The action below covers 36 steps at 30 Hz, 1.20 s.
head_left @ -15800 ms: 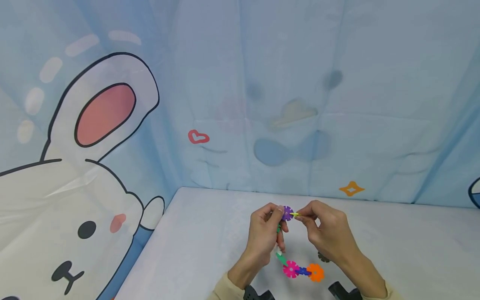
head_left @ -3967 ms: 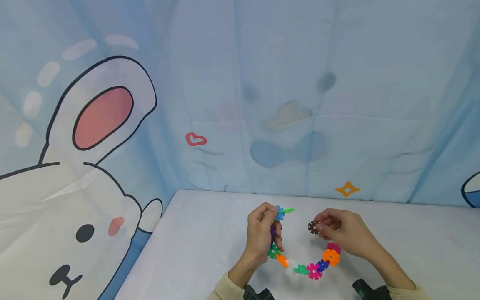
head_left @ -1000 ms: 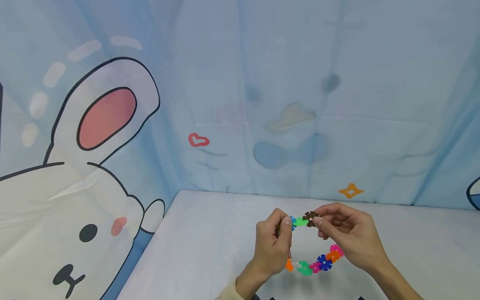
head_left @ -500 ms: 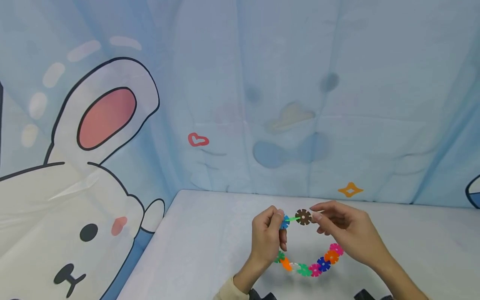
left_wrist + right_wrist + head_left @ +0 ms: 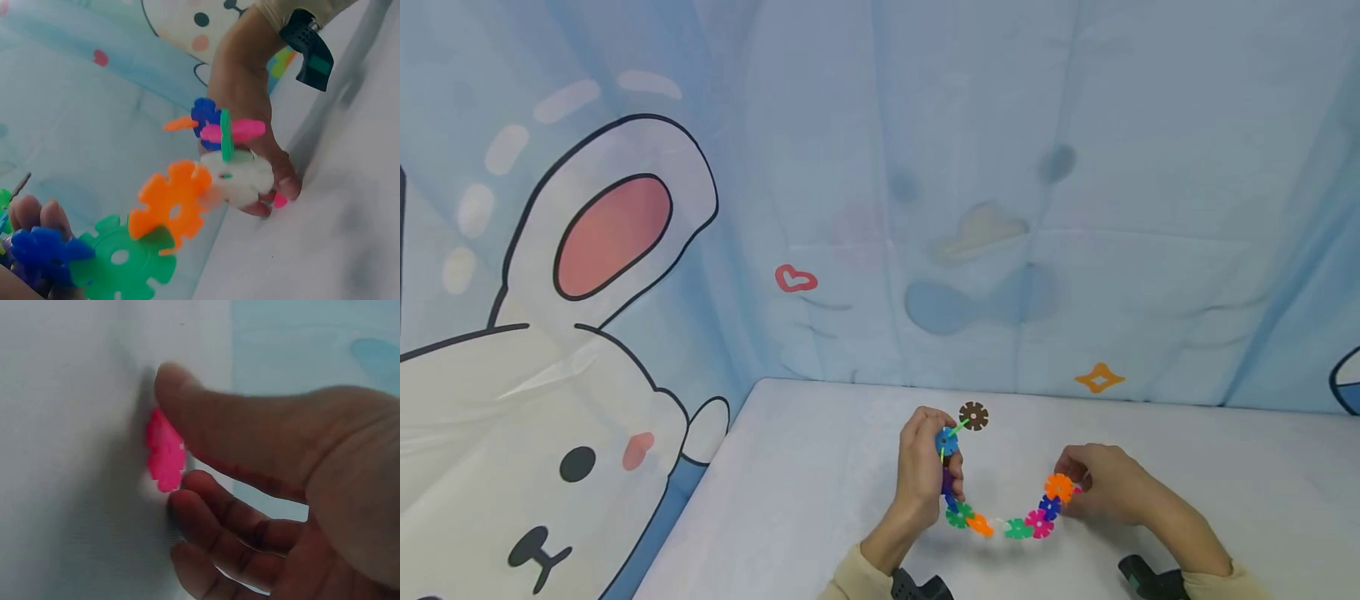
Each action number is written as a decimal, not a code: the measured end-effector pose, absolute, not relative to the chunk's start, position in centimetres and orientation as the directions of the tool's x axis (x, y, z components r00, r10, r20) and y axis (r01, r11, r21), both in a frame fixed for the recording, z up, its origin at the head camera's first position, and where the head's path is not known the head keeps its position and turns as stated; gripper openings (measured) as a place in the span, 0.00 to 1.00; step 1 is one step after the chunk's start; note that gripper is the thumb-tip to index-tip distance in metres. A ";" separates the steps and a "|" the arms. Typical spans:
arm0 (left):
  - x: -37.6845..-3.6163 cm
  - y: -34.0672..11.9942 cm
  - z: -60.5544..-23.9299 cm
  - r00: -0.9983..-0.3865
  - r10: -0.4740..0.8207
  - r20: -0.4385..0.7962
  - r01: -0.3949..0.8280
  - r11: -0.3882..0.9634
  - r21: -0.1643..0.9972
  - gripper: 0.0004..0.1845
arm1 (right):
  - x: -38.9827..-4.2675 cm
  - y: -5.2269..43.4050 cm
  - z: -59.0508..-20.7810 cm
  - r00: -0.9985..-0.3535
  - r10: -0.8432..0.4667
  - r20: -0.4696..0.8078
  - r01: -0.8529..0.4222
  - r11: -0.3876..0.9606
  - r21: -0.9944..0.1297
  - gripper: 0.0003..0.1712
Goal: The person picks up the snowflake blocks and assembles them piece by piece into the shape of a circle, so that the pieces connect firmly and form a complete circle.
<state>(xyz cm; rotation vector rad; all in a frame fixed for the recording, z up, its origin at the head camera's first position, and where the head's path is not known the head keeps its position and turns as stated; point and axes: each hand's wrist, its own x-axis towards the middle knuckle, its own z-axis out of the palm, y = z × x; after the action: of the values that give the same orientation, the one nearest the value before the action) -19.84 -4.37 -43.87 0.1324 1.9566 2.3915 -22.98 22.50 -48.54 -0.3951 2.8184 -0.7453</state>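
Observation:
My left hand [image 5: 917, 467] grips a chain of interlocking plastic snowflake discs [image 5: 958, 514], its fingers curled round the upper part. Above the fingers stick out a light blue disc [image 5: 947, 442], a thin green disc seen edge-on and a brown disc [image 5: 973, 416] at the tip. The lower part curves rightward through an orange disc [image 5: 170, 203], a white disc [image 5: 237, 178] and others to an orange end disc [image 5: 1059, 488]. Beyond that end my right hand [image 5: 1108, 483] is low over the table, pinching a pink snowflake disc [image 5: 165, 453] between thumb and fingertips.
The white table [image 5: 790, 492] spreads beneath both hands. At its back and left hangs a blue cloth [image 5: 850, 208] with a printed rabbit [image 5: 572, 442]. Dark wrist devices [image 5: 1150, 577] sit on both wrists.
My right hand has let go of the brown disc, now joined to the chain's tip, and moved down to the pink disc. My left hand tilted the chain's tip up and left.

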 end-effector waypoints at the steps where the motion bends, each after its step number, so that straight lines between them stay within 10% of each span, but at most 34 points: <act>1: -19.9 -4.4 -43.9 -0.994 0.100 0.040 0.020 -0.195 0.981 0.12 | -23.0 22.4 -48.7 -0.946 -0.302 -0.119 -0.205 0.840 -0.503 0.23; 12: -19.8 -4.3 -43.8 -0.979 0.146 0.146 0.116 -0.197 0.974 0.15 | -22.9 22.9 -48.7 -0.959 -0.265 -0.096 -0.182 0.841 -0.509 0.15; 18: -19.7 -4.5 -43.4 -0.969 0.183 0.168 0.126 -0.219 0.968 0.17 | -22.5 23.0 -47.1 -0.973 -0.188 0.136 -0.232 0.783 -0.577 0.06; 25: -19.7 -4.7 -43.4 -0.952 0.225 0.208 0.158 -0.221 0.962 0.20 | -20.9 20.9 -44.6 -0.842 -0.069 0.535 -0.447 0.646 -0.619 0.13; 36: -19.2 -4.3 -43.2 -0.945 0.242 0.220 0.167 -0.222 0.961 0.18 | -18.5 16.7 -42.4 -0.735 -0.104 0.671 -0.603 0.552 -0.576 0.17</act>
<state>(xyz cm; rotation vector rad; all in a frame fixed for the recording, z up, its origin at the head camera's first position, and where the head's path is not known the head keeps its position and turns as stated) -19.19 -4.30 -43.15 0.5077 1.9275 2.3643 -18.46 16.74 -42.43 -0.8345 3.2501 -1.6553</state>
